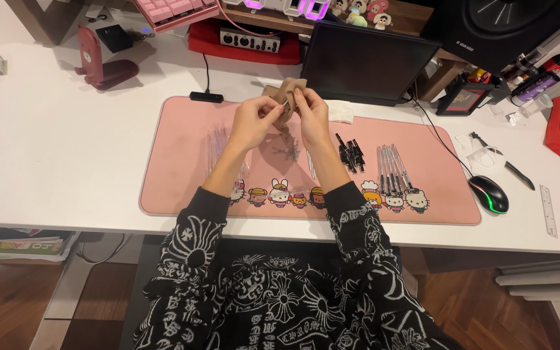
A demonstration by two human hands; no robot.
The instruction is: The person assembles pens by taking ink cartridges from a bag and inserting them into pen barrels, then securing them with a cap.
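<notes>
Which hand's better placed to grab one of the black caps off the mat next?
Right, probably. The right hand is nearer the black caps, which lie on the pink mat just to its right. The left hand would have to cross over. Both hands currently pinch a small part.

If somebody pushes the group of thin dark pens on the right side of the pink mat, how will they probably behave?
The thin dark pens look round and slender, so they would probably roll sideways. They lie loose, side by side, so a push likely scatters them. They seem light; the pink mat may slow them a little.
</notes>
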